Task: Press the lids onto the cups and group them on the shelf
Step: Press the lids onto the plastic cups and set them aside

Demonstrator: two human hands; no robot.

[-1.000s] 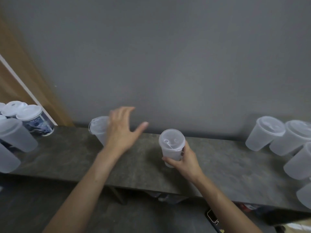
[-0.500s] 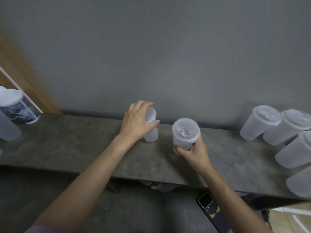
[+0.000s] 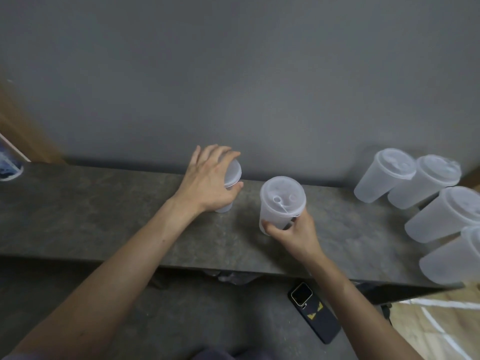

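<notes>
**Both hands gripping lidded cups, mid-shelf**

L hand (image 3: 207, 183) grips small cup (image 3: 224, 207) from above: fingers curled over its lid (image 3: 233, 172), thumb against near side just under the rim. Cup upright, base on shelf (image 3: 91, 209), close to grey wall (image 3: 233, 74).

R hand (image 3: 293, 232) holds larger cup (image 3: 281, 201) low on the body: thumb on its left side, fingers wrapped round the back. Lid is seated, w/ small flap visible on top. Whether the base touches the shelf: cannot tell.

The two held cups are near each other, not touching, approx. mid-shelf.

R end of shelf: four lidded cups (image 3: 384, 175) grouped close together, overlapping in view. The frontmost is cut by frame edge.

L end: printed cup (image 3: 9, 165), mostly out of frame.

Below shelf front edge, beside R forearm: dark phone (image 3: 314, 311) w/ yellow marks, lying flat on a lower surface.
</notes>
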